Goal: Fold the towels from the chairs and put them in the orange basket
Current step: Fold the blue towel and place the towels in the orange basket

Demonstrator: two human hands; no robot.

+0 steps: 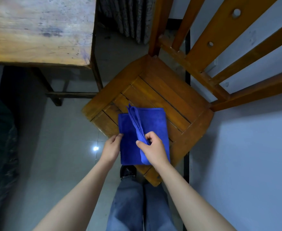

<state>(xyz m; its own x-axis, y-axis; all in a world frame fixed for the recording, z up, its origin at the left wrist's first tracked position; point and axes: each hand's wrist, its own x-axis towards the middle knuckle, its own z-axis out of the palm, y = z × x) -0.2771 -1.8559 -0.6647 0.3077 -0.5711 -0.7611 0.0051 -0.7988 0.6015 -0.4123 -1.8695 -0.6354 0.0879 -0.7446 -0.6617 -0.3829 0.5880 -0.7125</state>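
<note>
A blue towel [155, 120] lies partly folded on the slatted seat of a wooden chair [168, 97], its near end hanging over the seat's front corner. My right hand [153, 149] pinches the towel's layered edges and lifts them in a raised ridge over the flat part. My left hand [111, 145] holds the towel's left edge, fingers curled against it. No orange basket is in view.
A worn wooden table [36, 29] stands at the upper left, its legs and crossbar reaching toward the chair. The chair's slatted back [220, 47] rises at the upper right against a pale wall. My legs and one dark shoe [127, 170] stand on the grey tiled floor.
</note>
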